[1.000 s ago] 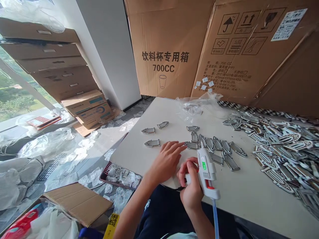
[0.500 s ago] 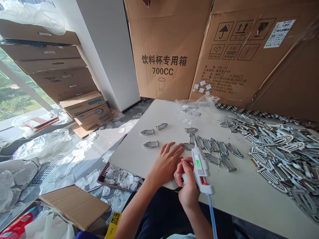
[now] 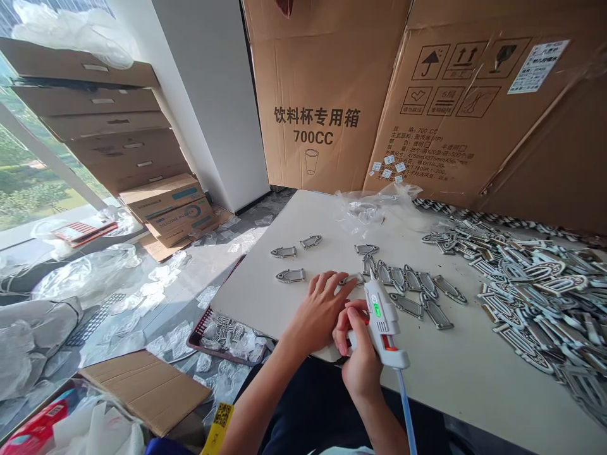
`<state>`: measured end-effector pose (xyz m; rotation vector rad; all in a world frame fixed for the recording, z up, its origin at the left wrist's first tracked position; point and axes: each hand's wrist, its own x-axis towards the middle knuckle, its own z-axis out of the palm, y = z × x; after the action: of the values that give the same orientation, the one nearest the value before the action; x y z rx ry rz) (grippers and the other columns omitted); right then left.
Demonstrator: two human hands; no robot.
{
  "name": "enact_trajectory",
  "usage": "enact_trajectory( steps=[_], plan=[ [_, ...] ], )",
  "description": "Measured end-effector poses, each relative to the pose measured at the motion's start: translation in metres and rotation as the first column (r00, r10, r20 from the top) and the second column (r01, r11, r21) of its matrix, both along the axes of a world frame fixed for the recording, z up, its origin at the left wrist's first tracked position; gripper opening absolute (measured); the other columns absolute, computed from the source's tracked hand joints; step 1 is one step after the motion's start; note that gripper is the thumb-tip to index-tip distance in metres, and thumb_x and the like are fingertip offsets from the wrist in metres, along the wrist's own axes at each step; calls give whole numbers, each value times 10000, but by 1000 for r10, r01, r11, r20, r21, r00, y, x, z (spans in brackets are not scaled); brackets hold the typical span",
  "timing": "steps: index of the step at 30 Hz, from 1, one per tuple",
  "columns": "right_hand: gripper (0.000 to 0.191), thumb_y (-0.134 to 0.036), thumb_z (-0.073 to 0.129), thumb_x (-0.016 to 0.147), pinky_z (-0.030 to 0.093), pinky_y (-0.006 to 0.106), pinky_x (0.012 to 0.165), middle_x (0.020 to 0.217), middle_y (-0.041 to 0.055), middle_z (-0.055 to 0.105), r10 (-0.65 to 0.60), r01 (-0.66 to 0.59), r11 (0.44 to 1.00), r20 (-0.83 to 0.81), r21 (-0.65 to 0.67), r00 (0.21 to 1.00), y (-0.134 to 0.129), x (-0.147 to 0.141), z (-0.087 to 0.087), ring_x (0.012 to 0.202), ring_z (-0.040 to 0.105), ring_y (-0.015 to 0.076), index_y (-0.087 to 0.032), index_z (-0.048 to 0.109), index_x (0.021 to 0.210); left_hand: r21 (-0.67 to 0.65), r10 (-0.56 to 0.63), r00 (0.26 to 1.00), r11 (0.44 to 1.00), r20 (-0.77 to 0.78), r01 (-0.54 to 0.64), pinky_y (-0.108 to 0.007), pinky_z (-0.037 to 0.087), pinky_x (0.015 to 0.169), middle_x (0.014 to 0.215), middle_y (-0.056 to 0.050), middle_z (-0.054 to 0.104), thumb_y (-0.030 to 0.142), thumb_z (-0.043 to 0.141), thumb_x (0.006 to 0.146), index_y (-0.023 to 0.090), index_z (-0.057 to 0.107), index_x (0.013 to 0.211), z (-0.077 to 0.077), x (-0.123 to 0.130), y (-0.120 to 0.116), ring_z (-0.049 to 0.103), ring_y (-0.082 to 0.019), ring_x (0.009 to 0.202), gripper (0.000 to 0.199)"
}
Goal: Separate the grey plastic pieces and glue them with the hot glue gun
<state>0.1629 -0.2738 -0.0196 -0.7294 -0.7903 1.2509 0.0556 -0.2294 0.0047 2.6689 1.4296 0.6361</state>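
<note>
While my right hand (image 3: 361, 370) curls its fingers (image 3: 348, 328) shut around a white hot glue gun (image 3: 383, 319), my left hand (image 3: 318, 314) lies open on the table (image 3: 251, 297), fingertips (image 3: 347, 285) touching a grey pointed frame piece (image 3: 351, 279) at the end of a cluster of similar pieces (image 3: 410, 284).

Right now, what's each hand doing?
Left hand: open, touching a grey frame piece.
Right hand: closed, holding a white hot glue gun.
</note>
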Motion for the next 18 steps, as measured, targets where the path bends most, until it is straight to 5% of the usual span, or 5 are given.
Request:
enact_trajectory(
  steps=[3,9,14,18],
  plan=[
    [302,-445,709,1043,334,159,460,724,-53,524,2,-2,1000,-3,-3,1000,1,0,1,440,372,23,-175,574,1049,6,-51,999,999,16,51,-548,273,1273,1601,-88,513,316,577,1032,253,478,1542,-2,-1,1,363,-342,1511,523],
    [296,-445,698,1046,326,157,447,726,-51,524,-5,5,1000,15,0,1000,1,0,1,439,365,28,-178,572,1024,-29,101,993,995,57,-99,-469,474,985,1257,-96,668,235,457,1088,216,619,1199,2,2,2,576,-291,1153,198],
    [292,-442,690,1045,350,162,460,744,-45,543,-15,15,1000,36,0,999,1,1,2,436,373,26,-175,573,1034,-63,135,982,990,132,-128,-441,500,918,1155,-63,691,206,517,1072,236,607,1220,3,-1,4,599,-269,1072,176],
    [316,-460,703,1029,346,167,439,733,-47,540,-20,20,1000,43,6,999,3,1,0,413,373,29,-170,577,1029,-107,184,942,981,281,-160,-452,520,1000,1260,-68,665,223,592,1042,259,596,1309,1,-4,6,606,-268,1149,270]
  ],
)
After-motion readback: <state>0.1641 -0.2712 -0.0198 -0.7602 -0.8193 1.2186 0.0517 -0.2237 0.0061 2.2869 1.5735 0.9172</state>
